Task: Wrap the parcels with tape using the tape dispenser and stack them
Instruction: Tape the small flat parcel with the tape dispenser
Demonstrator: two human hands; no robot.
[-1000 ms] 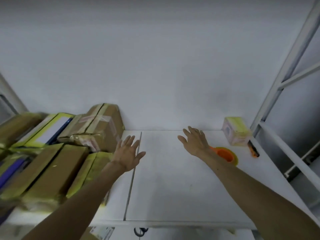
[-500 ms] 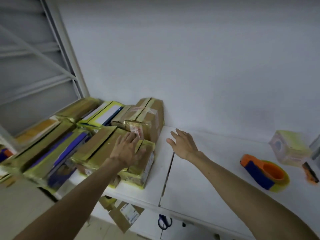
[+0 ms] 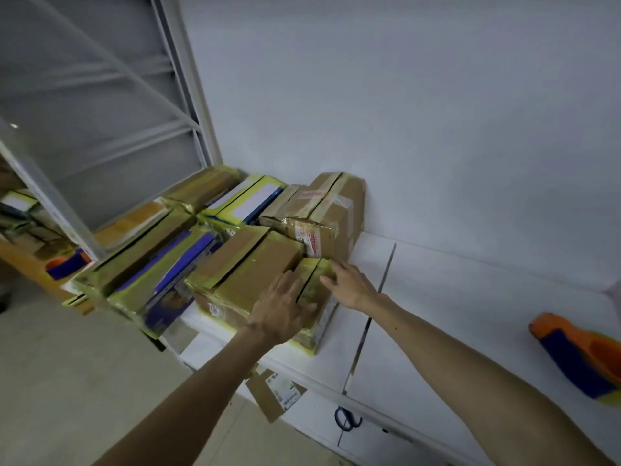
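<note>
1. On the table (image 3: 437,314), the front parcel (image 3: 314,275) is being covered by the left hand (image 3: 285,311), fingers straight and together.
2. Its far corner is being touched by the right hand (image 3: 351,285), fingers loosely spread.
3. Opposite sides should be clasped squarely.

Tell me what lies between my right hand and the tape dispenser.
Head view: only bare white tabletop, crossed by one panel seam, between the right hand and the tape dispenser.

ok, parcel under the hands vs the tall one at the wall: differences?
The front parcel has yellow-taped edges, the wall parcel clear tape and a red-printed label. The front parcel lies low at the white table's edge under the left hand; the wall parcel stands taller against the wall. Both are brown cardboard.
</note>
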